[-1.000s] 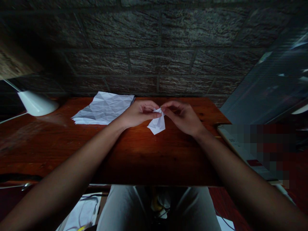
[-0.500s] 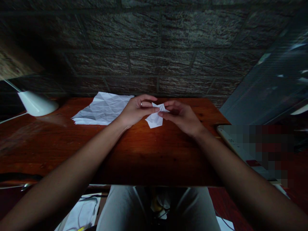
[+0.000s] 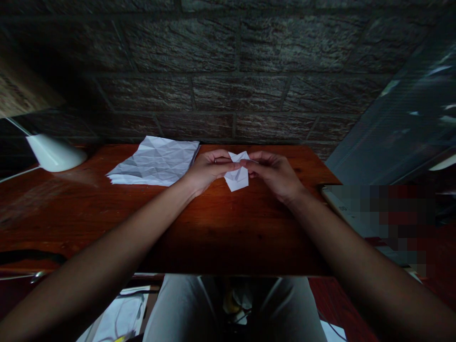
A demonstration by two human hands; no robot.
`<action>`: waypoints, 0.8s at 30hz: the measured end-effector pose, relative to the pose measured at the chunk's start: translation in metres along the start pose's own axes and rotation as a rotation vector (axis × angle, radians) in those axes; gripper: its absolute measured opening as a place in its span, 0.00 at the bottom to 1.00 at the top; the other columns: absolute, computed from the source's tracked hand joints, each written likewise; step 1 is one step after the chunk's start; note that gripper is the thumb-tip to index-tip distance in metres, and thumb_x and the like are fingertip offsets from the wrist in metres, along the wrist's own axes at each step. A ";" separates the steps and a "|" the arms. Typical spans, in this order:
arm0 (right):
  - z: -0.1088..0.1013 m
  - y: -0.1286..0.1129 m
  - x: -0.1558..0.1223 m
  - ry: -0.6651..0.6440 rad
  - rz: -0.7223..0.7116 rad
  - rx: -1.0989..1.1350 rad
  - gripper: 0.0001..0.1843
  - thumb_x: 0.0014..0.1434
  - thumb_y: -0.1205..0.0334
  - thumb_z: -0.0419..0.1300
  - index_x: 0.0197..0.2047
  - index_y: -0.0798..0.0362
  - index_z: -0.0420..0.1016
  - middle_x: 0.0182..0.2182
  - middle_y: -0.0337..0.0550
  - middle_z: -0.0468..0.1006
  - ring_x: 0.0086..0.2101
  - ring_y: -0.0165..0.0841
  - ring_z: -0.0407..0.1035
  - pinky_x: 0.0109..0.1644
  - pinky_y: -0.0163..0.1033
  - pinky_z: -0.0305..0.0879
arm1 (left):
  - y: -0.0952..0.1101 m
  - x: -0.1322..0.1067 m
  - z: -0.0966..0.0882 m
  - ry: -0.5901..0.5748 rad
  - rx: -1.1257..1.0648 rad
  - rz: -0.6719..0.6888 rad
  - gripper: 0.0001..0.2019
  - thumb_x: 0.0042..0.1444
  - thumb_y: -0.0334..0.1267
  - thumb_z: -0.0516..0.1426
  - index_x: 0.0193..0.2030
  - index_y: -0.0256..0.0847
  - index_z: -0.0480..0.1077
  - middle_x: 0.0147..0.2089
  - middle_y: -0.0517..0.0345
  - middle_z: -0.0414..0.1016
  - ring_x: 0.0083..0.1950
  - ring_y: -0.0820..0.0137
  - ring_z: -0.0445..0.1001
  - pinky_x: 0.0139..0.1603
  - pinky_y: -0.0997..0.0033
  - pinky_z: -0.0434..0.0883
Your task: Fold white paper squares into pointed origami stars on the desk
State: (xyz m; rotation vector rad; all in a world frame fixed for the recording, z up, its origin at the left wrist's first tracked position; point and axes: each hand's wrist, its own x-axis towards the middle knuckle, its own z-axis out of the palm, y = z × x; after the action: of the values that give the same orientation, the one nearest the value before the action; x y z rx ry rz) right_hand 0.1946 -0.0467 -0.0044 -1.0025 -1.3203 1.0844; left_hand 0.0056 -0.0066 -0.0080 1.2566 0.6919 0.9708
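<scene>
A small folded white paper (image 3: 237,180) is held up between my two hands over the wooden table. My left hand (image 3: 213,167) pinches it from the left, thumb across its middle. From the other side my right hand (image 3: 272,171) grips it, thumb and forefinger meeting near the left thumb. Pointed flaps show above the thumbs, and a flat part with a creased edge hangs below them. The fingers behind the paper are partly hidden. Left of my left hand lies a stack of creased white paper sheets (image 3: 156,159).
The wooden table (image 3: 213,237) meets a dark stone-block wall (image 3: 213,90). A lamp with a white base (image 3: 57,153) stands at the left. A grey panel (image 3: 388,118) leans at the right. A dark strap (image 3: 30,257) lies along the front left edge.
Both hands have drawn closer together on the folded paper. The paper has shifted slightly right and turned a little. My left fingers have closed in towards it.
</scene>
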 end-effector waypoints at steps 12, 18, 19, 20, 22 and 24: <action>0.002 -0.001 -0.001 0.000 0.025 0.047 0.21 0.44 0.48 0.81 0.38 0.50 0.87 0.35 0.41 0.86 0.32 0.30 0.75 0.40 0.38 0.73 | -0.001 -0.001 0.001 0.016 0.044 0.022 0.14 0.44 0.39 0.75 0.30 0.38 0.75 0.34 0.58 0.83 0.34 0.73 0.79 0.42 0.70 0.74; 0.002 -0.003 -0.001 0.018 0.024 0.055 0.22 0.43 0.47 0.81 0.37 0.50 0.86 0.33 0.40 0.85 0.31 0.30 0.73 0.38 0.38 0.71 | -0.001 -0.001 0.003 0.027 0.030 0.007 0.15 0.44 0.39 0.74 0.30 0.38 0.74 0.33 0.60 0.82 0.36 0.72 0.80 0.42 0.69 0.76; 0.002 -0.003 -0.001 0.022 0.024 0.053 0.22 0.43 0.47 0.81 0.37 0.50 0.86 0.33 0.40 0.85 0.31 0.30 0.73 0.37 0.38 0.71 | -0.001 -0.001 0.003 0.027 0.031 0.002 0.15 0.44 0.38 0.74 0.30 0.38 0.73 0.33 0.61 0.81 0.35 0.72 0.80 0.42 0.69 0.76; 0.002 -0.003 -0.001 0.025 0.023 0.050 0.22 0.43 0.47 0.81 0.37 0.50 0.86 0.32 0.40 0.85 0.31 0.29 0.72 0.37 0.38 0.70 | -0.001 -0.001 0.003 0.028 0.035 0.000 0.15 0.44 0.38 0.74 0.29 0.38 0.72 0.32 0.61 0.81 0.35 0.72 0.80 0.41 0.69 0.76; 0.001 -0.003 -0.001 0.031 0.023 0.043 0.22 0.43 0.47 0.80 0.37 0.50 0.86 0.32 0.40 0.84 0.30 0.29 0.72 0.36 0.38 0.70 | -0.001 -0.001 0.003 0.022 0.050 0.007 0.15 0.45 0.38 0.73 0.29 0.39 0.72 0.32 0.62 0.80 0.35 0.73 0.80 0.41 0.69 0.77; 0.001 -0.002 0.000 0.032 0.027 0.036 0.22 0.43 0.47 0.80 0.38 0.50 0.86 0.32 0.40 0.84 0.30 0.29 0.72 0.36 0.38 0.69 | -0.002 0.000 0.002 0.006 0.078 0.033 0.14 0.47 0.38 0.73 0.33 0.39 0.74 0.33 0.61 0.81 0.35 0.72 0.80 0.41 0.69 0.77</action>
State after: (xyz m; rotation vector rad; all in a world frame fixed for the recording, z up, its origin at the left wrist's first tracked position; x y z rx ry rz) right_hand 0.1939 -0.0477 -0.0022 -1.0100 -1.2604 1.1042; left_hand 0.0078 -0.0081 -0.0092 1.3374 0.7207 0.9829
